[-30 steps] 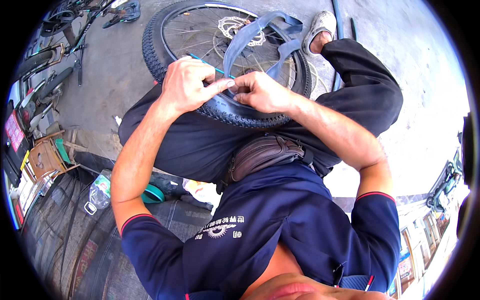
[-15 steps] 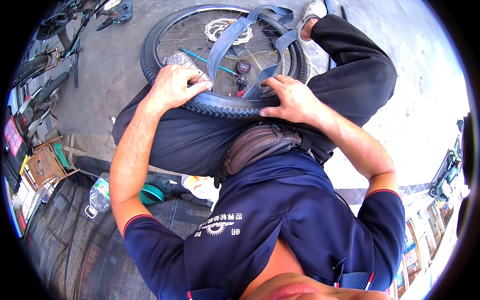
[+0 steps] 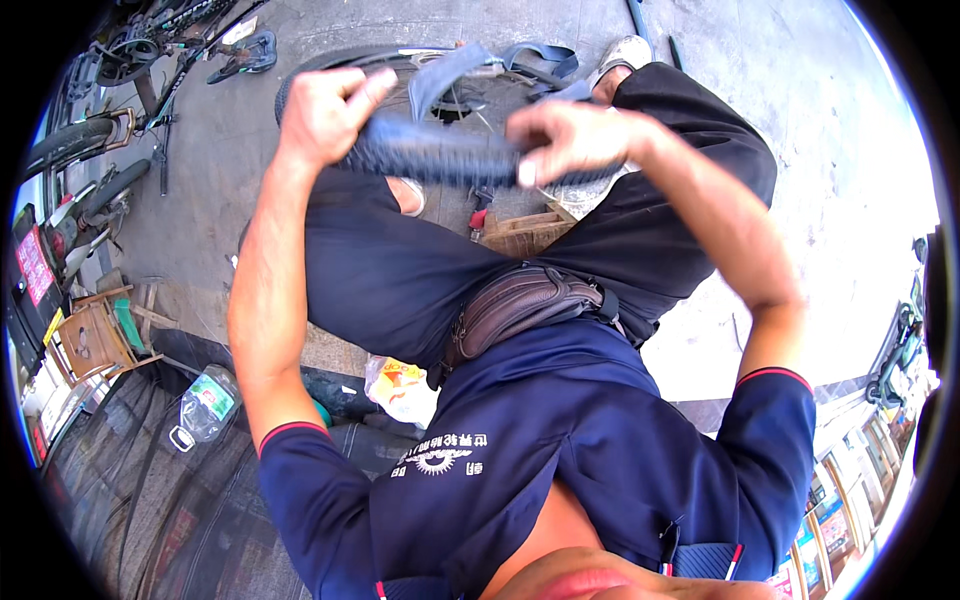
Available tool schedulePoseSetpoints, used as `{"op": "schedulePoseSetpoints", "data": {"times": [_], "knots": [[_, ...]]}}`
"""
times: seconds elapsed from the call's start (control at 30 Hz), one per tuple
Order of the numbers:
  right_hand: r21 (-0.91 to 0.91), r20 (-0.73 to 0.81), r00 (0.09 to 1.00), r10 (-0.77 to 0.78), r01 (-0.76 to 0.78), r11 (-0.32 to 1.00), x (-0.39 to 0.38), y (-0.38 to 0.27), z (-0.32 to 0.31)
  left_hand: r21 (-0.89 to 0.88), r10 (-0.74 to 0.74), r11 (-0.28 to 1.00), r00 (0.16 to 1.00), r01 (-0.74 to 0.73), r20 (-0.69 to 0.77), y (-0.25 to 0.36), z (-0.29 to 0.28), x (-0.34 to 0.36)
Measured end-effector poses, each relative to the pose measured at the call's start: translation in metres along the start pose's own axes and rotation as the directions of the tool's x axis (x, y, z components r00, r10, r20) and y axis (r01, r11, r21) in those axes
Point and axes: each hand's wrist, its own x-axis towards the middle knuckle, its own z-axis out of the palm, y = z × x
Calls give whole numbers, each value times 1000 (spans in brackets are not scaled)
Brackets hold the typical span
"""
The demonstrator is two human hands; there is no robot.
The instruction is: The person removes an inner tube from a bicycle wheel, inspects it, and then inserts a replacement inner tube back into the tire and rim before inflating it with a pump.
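At upper ctr. of frame, wheel (image 3: 430, 155) is clamped by L hand (image 3: 325, 115); at R hand (image 3: 578, 138), grip can't be told (blur). Prob. stiff, heavyish; best held at opp. sides.

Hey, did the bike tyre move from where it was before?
Yes. Judged against the wooden chair at the left, the tyre's near edge has shifted up the picture, away from the waist bag.
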Motion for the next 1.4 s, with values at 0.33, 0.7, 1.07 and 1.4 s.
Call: {"op": "schedulePoseSetpoints", "data": {"times": [0.33, 0.7, 1.07, 1.4], "knots": [[-652, -438, 894, -88, -249, 716, -43, -181, -92, -374, -107, 917, 814, -141, -571, -10, -21, 63], [-762, -568, 804, -177, -432, 483, 5, 9, -80, 185, 50, 982, 998, -43, -33, -56, 95, 130], [-535, -630, 768, -111, -327, 779, 85, 110, 25, 503, -101, 864, 967, -32, 234, -105, 131, 82], [-448, -439, 898, 30, -248, 859, 159, 181, 95, -9, -738, 579, 519, 815, -432, -122, 246, -33]]}}
